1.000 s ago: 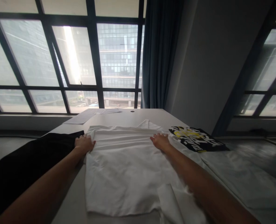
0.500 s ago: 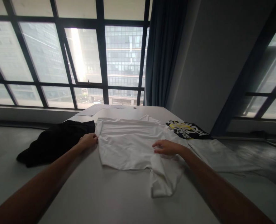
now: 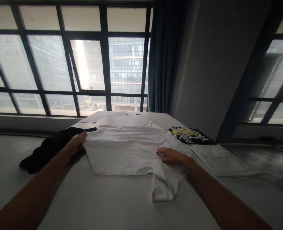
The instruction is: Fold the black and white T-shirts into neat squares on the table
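The white T-shirt [image 3: 122, 153] lies spread on the white desk [image 3: 122, 207], in front of the person, with shallow creases running across its far part and a small peak of cloth rising at the far edge. Toward the near right, a loose, partly folded flap of the same cloth hangs out from the main body over the desk top.

The left hand [image 3: 76, 143] is at the shirt's left edge, its fingers pinching the cloth and drawing that side out taut. The right hand [image 3: 172, 156] rests over the top of the loose flap, fingers slightly curved and close together; whether they grip the fabric cannot be told.

Just beyond the left hand lies a crumpled black garment [image 3: 49, 148]. To the right of the shirt are a black garment with white and yellow print [image 3: 190, 135] and, nearer, a flat white cloth [image 3: 223, 159].

At the far end of the desk lie some sheets of paper [image 3: 93, 118], with a dark round hole [image 3: 138, 114] to their right. Behind stand a dark-framed window [image 3: 126, 64] and a blue curtain [image 3: 163, 64].
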The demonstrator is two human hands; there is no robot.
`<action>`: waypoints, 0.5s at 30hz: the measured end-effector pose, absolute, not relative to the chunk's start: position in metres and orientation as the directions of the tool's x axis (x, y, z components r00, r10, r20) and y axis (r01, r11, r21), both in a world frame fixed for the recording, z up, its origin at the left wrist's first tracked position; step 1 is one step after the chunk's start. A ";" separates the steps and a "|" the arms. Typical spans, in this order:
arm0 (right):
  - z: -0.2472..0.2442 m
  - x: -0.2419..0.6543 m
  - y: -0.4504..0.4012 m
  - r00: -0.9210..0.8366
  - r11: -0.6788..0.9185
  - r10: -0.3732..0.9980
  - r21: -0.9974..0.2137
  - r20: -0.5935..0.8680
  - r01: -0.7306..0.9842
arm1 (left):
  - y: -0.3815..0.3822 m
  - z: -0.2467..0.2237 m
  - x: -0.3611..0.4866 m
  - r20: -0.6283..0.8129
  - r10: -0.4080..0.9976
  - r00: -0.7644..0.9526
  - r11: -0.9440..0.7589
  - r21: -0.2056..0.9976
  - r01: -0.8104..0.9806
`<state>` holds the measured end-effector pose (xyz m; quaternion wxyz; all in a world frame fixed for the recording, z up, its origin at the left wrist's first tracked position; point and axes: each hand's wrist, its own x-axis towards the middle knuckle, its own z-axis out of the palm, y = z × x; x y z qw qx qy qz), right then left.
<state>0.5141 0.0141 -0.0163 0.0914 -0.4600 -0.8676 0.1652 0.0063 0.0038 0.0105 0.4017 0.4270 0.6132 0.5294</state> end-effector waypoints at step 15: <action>0.037 0.518 -0.023 -0.802 0.431 0.580 -0.782 -0.142 0.450 | -0.020 0.017 -0.004 -0.018 0.999 0.034 0.011 0.983 0.185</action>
